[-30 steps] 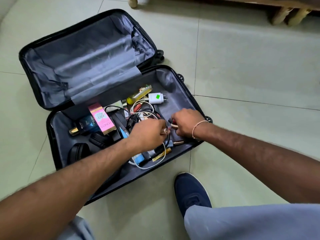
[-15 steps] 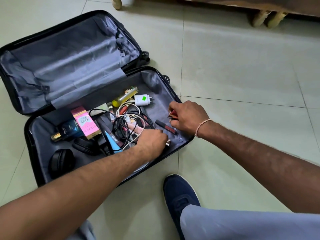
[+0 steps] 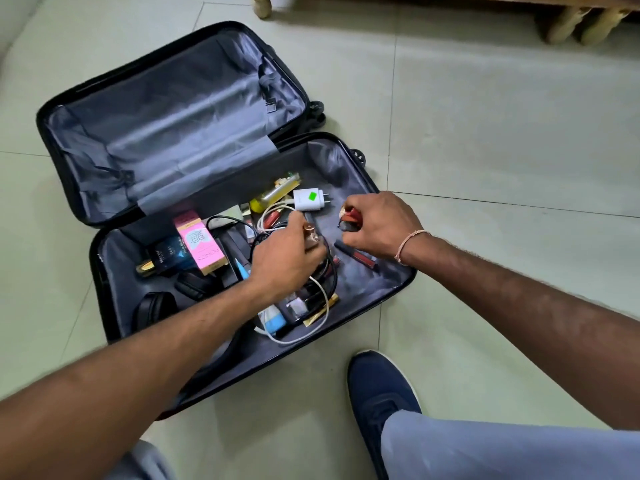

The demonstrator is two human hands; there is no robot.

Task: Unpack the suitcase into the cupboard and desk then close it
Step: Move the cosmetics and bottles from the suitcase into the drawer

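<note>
In the near half of the open black suitcase [image 3: 114,306] on the floor, a small copper tube [image 3: 310,233] is held by the left hand [image 3: 284,261] and red tubes [image 3: 350,216] by the right hand [image 3: 381,226], while a dark red stick [image 3: 356,255] is seen lying slanted just below the right hand, nearer to it.

1. A pale green tiled floor [image 3: 485,133] with thin dark grout lines.
2. A navy blue shoe [image 3: 381,393] with a white sole edge, flat on the floor.
3. Turned wooden furniture legs [image 3: 585,24] along the top edge.
</note>
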